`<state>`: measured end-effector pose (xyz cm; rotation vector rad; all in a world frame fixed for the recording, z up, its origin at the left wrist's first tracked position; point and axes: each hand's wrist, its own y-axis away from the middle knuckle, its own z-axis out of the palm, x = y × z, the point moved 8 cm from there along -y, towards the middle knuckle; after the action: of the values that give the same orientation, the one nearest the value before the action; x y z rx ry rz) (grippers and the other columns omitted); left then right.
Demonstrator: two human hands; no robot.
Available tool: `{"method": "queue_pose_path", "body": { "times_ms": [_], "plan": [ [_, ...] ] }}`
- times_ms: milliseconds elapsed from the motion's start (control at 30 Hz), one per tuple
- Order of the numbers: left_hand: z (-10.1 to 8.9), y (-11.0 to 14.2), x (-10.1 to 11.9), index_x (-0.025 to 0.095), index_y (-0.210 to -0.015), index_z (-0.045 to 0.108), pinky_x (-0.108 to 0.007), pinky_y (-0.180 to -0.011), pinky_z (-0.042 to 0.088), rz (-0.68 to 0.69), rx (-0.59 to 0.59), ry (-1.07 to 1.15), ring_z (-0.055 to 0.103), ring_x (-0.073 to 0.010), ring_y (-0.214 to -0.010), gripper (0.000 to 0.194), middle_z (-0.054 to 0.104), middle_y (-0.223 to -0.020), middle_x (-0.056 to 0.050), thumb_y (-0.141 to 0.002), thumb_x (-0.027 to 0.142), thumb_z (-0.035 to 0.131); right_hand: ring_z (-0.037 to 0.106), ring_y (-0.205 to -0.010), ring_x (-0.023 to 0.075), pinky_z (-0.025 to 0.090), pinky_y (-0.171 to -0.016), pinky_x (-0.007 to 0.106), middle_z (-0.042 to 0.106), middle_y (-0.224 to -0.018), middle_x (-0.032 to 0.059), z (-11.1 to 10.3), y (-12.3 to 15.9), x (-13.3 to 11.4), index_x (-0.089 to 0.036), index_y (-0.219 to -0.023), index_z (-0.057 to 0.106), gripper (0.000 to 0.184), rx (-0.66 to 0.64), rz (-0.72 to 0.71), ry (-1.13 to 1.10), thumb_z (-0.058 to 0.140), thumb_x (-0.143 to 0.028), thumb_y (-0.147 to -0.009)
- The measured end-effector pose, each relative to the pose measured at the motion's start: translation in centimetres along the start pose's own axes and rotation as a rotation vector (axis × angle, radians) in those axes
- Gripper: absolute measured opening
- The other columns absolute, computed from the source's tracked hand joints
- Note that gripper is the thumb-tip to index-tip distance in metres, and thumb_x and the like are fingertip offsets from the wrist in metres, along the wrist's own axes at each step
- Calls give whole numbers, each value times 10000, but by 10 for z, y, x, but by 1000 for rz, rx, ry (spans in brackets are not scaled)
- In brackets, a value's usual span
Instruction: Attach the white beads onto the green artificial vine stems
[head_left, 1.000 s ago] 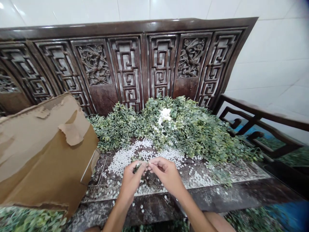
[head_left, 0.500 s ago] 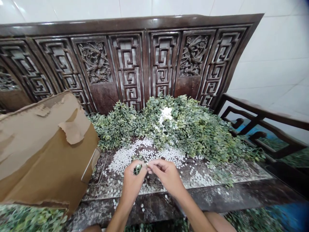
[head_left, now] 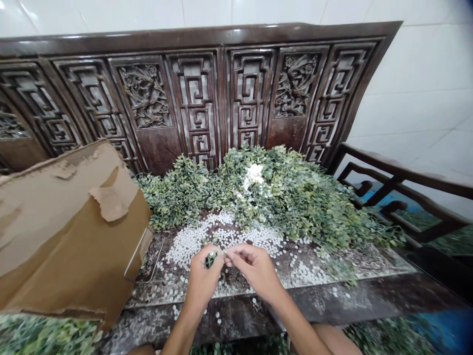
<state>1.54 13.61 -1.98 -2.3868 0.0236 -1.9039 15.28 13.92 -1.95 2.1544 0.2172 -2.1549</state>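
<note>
My left hand (head_left: 202, 276) is curled round a small green plastic sprig (head_left: 210, 257) above the front of a dark wooden bench seat (head_left: 362, 296). My right hand (head_left: 254, 268) meets it from the right, fingertips pinched on a tiny piece at the sprig's tip; the piece is too small to name. Under and behind the hands lies a scatter of small white beads (head_left: 192, 239). A big heap of green artificial foliage (head_left: 288, 197) with a white flower cluster (head_left: 254, 173) covers the back of the seat.
A torn cardboard box (head_left: 66, 231) lies on the bench at the left, with more foliage (head_left: 44, 335) below it. The carved wooden backrest (head_left: 199, 93) stands behind, an armrest (head_left: 399, 182) at the right, and a white tiled wall beyond.
The view has shifted slightly. Both hands stay together at the same spot, the fingers working a little on the sprig.
</note>
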Motion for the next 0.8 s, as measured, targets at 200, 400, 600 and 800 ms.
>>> {"method": "queue_pose_path", "body": {
  "times_ms": [200, 400, 600, 800],
  "plan": [
    [2, 0, 0, 204, -650, 620, -242, -696, 409, 9, -42, 10, 560, -182, -697, 172, 620, -673, 8, -797, 256, 548, 643, -694, 170, 499, -667, 263, 704, -713, 26, 0, 3, -3, -188, -785, 742, 173, 24, -66, 84, 620, -298, -838],
    [3, 2, -1, 200, -663, 626, -247, -701, 414, 13, -58, 24, 566, -190, -710, 173, 626, -680, 0, -803, 272, 554, 654, -705, 180, 504, -677, 269, 712, -728, 29, -1, 6, -4, -205, -814, 760, 176, 59, -118, 149, 606, -277, -858],
    [4, 1, -3, 195, -677, 610, -250, -708, 416, 5, -68, 17, 563, -182, -713, 187, 611, -681, 2, -822, 284, 532, 660, -717, 182, 516, -693, 276, 715, -753, 39, 1, 9, -3, -219, -896, 775, 179, 110, -167, 159, 601, -255, -873],
    [4, 3, -6, 192, -708, 597, -238, -678, 416, -28, -58, 6, 555, -165, -692, 173, 601, -683, 17, -834, 274, 511, 664, -701, 184, 535, -663, 275, 719, -756, 49, 3, 10, 0, -208, -899, 778, 169, 148, -158, 61, 621, -255, -858]
  ]
}}
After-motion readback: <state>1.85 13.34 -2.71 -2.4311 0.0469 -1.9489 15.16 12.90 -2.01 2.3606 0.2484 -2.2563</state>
